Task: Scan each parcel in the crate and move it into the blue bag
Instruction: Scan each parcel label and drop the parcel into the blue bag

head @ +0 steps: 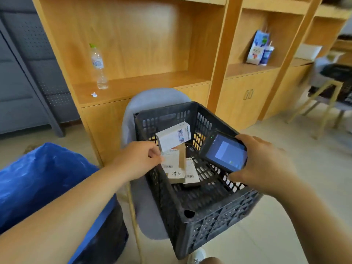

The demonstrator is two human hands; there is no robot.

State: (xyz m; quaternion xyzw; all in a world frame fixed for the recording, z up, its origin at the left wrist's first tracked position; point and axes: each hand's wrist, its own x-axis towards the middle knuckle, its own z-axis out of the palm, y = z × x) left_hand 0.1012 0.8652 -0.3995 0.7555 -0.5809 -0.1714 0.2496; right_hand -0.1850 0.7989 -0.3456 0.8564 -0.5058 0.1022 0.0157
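Head view | left hand (pixel 141 159): fingers (pixel 153 152) pinch lower corner of white parcel (pixel 173 137), held tilted over black crate (pixel 209 212) | white parcel: small carton, printed end panel | right hand (pixel 266 164): grips dark scanner (pixel 224 151), screen lit, just beside parcel | two labelled parcels (pixel 175 168) lie in crate | blue bag (pixel 38 183) at left

Bright even light, soft shadows, pale glare on the shelf back (pixel 152 31) above the left hand (pixel 137 161), smeared blur right of the right hand (pixel 266 164), edges bowed.
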